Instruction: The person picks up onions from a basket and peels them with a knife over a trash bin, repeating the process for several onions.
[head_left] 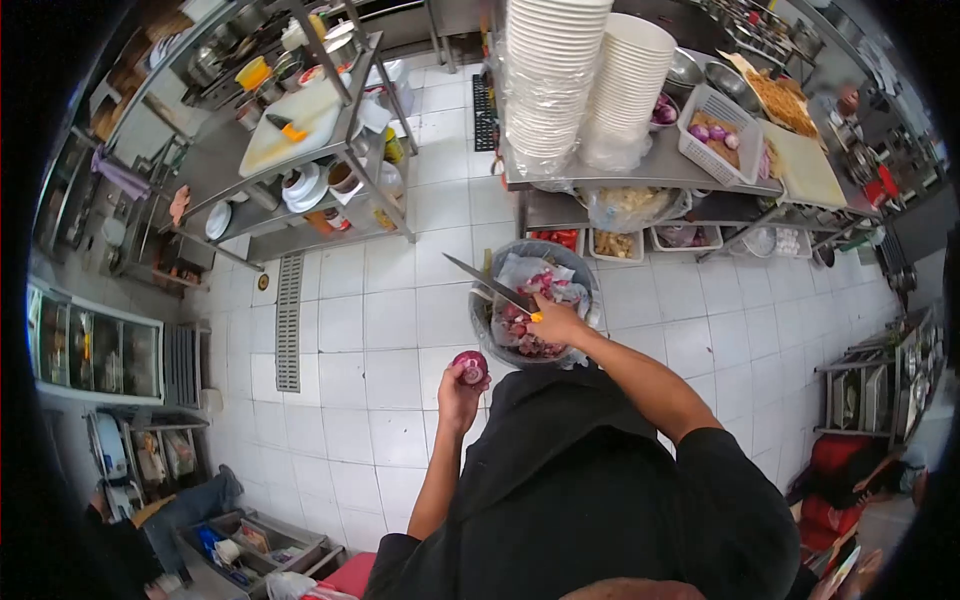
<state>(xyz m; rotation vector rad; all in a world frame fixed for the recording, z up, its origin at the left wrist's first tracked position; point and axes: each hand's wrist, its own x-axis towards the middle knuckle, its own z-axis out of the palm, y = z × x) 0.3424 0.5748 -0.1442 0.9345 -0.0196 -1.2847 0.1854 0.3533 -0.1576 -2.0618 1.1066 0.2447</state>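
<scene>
My left hand (460,403) is closed around a red onion (470,369), out to the left of the waste bin. In my right hand (555,322) is a kitchen knife (497,285) with a yellow handle, its long blade pointing up and left across the bin's opening. Below the knife stands the grey round bin (588,275), lined with a plastic bag. Red onion skins and scraps (540,345) lie inside it. The knife and the onion are apart. My right fingers wrap the handle and hide most of it.
Ahead right, a steel table (640,183) carries tall stacks of white bowls (555,80) and a basket (715,165) with red onions. A steel shelf table (215,170) with a cutting board (292,128) stands left. Other people are at the lower left and right edges.
</scene>
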